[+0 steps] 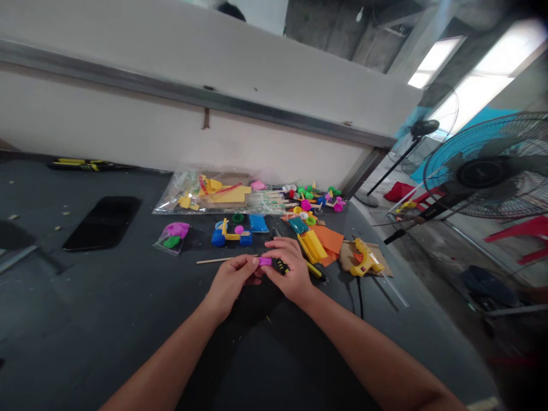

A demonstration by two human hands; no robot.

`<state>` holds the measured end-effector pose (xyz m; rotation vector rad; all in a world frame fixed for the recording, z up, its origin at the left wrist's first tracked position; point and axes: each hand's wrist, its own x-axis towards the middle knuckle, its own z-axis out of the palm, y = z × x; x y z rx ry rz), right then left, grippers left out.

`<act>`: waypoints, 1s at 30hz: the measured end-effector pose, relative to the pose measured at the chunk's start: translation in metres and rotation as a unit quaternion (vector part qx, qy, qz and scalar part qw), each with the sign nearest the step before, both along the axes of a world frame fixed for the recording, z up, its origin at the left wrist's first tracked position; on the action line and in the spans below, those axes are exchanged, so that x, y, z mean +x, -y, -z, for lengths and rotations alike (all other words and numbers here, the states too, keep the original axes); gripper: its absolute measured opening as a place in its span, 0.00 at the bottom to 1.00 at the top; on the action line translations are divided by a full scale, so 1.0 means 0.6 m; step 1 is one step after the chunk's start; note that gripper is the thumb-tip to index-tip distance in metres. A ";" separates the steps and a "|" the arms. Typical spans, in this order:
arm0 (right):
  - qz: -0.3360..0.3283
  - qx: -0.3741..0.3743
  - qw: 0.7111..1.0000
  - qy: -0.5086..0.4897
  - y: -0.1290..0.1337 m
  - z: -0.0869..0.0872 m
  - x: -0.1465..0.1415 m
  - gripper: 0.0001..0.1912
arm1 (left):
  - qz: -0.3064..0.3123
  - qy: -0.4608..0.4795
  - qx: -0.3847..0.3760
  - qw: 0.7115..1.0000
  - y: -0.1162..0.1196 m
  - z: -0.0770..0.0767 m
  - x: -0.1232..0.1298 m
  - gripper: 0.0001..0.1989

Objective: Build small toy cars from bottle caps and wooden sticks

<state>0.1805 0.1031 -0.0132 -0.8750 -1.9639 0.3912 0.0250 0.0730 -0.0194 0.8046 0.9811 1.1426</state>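
My left hand (pixel 229 282) pinches a small magenta piece, perhaps modelling clay (pixel 265 261), between thumb and fingers. From the other side my right hand (pixel 291 271) closes on the same piece with its thumb and fingertips. A thin wooden stick (pixel 214 261) juts out to the left behind my left fingers; whether it is held or lies on the table I cannot tell. Just beyond my hands stands a small model of blue wheels and yellow parts (pixel 231 235), with a pink ball on it. A yellow-and-black tool (pixel 314 270) is partly hidden by my right hand.
A yellow glue gun (pixel 366 258) rests on cardboard at right, its cord trailing forward. Orange sheets (pixel 327 240), a clear bag of yellow pieces (pixel 222 191) and a bag of purple and green clay (pixel 175 234) lie around. A black phone (pixel 103 222) is at left; a fan (pixel 483 171) stands right.
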 end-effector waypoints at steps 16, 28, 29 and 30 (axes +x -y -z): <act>-0.022 0.010 1.000 0.003 -0.002 0.001 0.001 0.10 | 0.006 0.006 0.000 1.000 0.001 -0.002 0.000 0.11; -0.011 0.013 1.000 0.011 -0.003 0.003 0.001 0.06 | -0.003 0.007 -0.004 1.000 -0.001 0.007 -0.001 0.12; -0.010 0.012 1.000 0.011 -0.003 0.003 0.001 0.07 | -0.004 0.007 -0.003 1.000 -0.001 0.007 -0.001 0.12; -0.008 0.011 1.000 0.009 -0.003 0.003 0.001 0.08 | -0.005 0.008 -0.002 1.000 -0.001 0.008 0.000 0.12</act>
